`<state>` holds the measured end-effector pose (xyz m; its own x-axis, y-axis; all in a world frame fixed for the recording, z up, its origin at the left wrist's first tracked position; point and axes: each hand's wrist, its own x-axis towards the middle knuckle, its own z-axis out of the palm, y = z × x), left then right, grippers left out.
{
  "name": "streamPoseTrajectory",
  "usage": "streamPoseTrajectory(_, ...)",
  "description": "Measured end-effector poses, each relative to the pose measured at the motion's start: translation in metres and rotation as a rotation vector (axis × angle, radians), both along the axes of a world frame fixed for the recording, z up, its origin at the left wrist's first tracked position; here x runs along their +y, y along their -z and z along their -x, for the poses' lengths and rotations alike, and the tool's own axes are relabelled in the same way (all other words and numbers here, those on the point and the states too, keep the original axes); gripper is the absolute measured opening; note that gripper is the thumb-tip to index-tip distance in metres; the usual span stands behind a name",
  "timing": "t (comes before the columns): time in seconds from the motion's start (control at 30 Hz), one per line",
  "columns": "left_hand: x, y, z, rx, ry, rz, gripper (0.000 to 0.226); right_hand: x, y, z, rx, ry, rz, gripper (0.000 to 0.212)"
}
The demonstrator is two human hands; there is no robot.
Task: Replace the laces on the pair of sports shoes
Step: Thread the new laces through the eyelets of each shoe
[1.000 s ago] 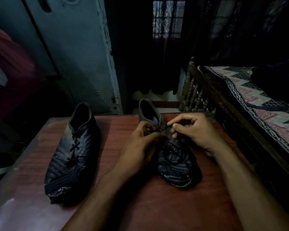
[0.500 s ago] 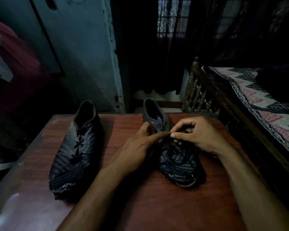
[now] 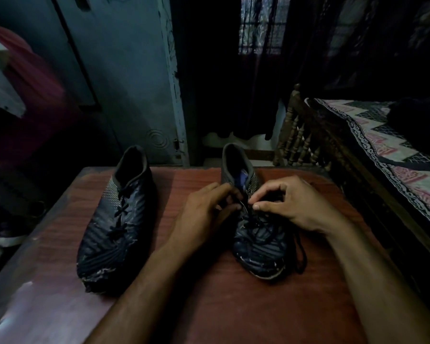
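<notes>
1. We are working at the upper eyelets of the right-hand shoe (image 3: 256, 234), which is sitting on the bench (image 3: 233, 306) with its toe toward us; the other shoe (image 3: 117, 219) is lying well apart to the left, laces crossed over its tongue.
2. Our right hand (image 3: 296, 207) is curling its fingers (image 3: 257, 207) and pinching the dark lace (image 3: 248, 207) between thumb and forefinger just above the tongue.
3. Our left hand (image 3: 206, 209) is also curling in at the same spot, fingertips against the shoe's throat; whether it is gripping lace or only steadying the upper, we cannot tell (the light is very dim).
4. We are judging that short, even pulls will serve best here, with the left hand bracing the shoe so it is not sliding.
5. A loose lace tail (image 3: 301, 254) is trailing on the bench beside the toe; it could be snagging under our wrist.
6. The bench is reddish wood grain; a patterned bed (image 3: 395, 155) is standing to the right, a pale door (image 3: 134, 83) behind.
</notes>
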<state>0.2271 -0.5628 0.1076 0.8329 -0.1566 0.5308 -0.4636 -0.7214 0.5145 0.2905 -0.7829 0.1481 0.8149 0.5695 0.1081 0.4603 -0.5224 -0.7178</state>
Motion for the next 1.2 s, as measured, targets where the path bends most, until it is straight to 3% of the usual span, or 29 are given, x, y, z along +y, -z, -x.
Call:
streamPoseTrajectory(0.2,0.001,-0.002,0.001,-0.037,0.003,0.041,0.019,0.013,0.008,0.004,-0.03,0.048,0.003,0.002)
streamPoseTrajectory(0.4,0.002,-0.003,0.003,-0.029,0.001,0.087,0.02,0.019,0.014,0.005,0.016,0.046,-0.053,0.007)
streamPoseTrajectory(0.57,0.004,-0.01,0.01,0.137,0.086,0.229,0.036,0.014,0.007,0.005,0.088,0.032,-0.076,0.007)
streamPoseTrajectory(0.9,-0.004,0.003,0.004,-0.037,-0.032,0.124,0.012,0.014,0.014,0.002,0.159,0.031,-0.25,0.028)
streamPoseTrajectory(1.07,-0.005,0.003,0.003,-0.03,-0.034,0.102,0.018,0.011,0.01,0.003,0.209,0.002,-0.295,0.03)
streamPoseTrajectory(1.13,-0.006,0.003,0.004,-0.029,-0.04,0.08,0.011,0.012,0.01,0.003,0.239,-0.016,-0.304,0.033)
streamPoseTrajectory(1.2,-0.009,0.003,0.006,0.069,-0.04,0.255,0.005,0.012,0.011,0.002,0.274,-0.025,-0.335,0.034)
